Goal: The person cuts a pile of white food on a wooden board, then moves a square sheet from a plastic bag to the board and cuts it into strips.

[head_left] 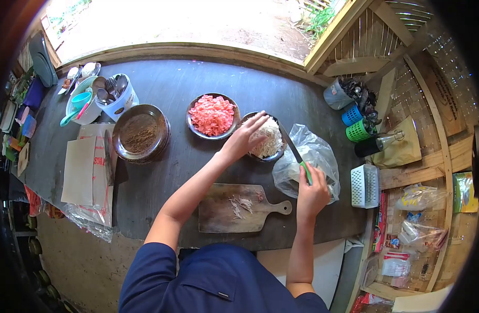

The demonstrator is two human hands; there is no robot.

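My right hand (313, 192) is closed around the green handle of a knife (293, 146). Its dark blade points up and away, along the right rim of a dark bowl (269, 158). That bowl holds a heap of whitish shreds (270, 136). Over the bowl's left side is my left hand (245, 137), fingers stretched out flat above the shreds. A wooden cutting board (218, 211) lies nearest my body, with a few pale shredded strips (240, 206) on it. Just right of the bowl, a clear plastic bag (318, 156) with pale contents sits partly behind my right hand.
Left of the shreds stands a bowl of chopped pink-red pieces (211, 115). Stacked brown plates (161, 121), a cutlery tub (122, 107) and cardboard sheets (78, 172) with another knife (108, 156) occupy the left. Small baskets (358, 131) and a white basket (364, 187) line the right edge.
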